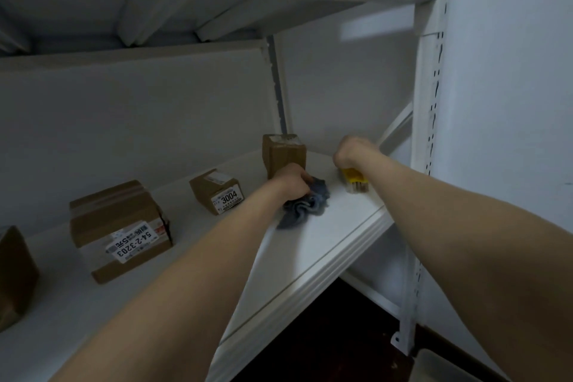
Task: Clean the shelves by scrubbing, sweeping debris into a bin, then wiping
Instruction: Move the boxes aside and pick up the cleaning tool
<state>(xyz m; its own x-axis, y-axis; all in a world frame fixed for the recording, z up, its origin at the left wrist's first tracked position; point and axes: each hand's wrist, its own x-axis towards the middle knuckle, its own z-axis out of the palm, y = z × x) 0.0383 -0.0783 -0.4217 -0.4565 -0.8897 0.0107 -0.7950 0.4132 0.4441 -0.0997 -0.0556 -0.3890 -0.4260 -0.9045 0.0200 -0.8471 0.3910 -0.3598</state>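
From the head camera, both bare forearms reached out over a white shelf (325, 245) towards its far right corner. The left hand (293, 181) had its grip curled tight round a bunched blue-grey cloth (305, 206), which lay crumpled on the shelf surface under and just in front of the fingers. The right hand (352, 150), wrist bent downwards, had its grip closed over the top of a yellow brush (355, 181). The fingers themselves were hidden behind the back of the hand. The brush's pale bristles pointed down at the shelf near the right edge, just beside the cloth.

Behind the left hand stood an upright cardboard box (282, 152), touching or nearly touching the knuckles. Further left on the same shelf sat a small box marked 3004 (217, 191), a larger box labelled 54-2-3203 (117, 226), and part of another box (15, 273) at the frame edge. A pale bin (440, 363) showed on the floor at lower right, beside the shelving post (429, 102).
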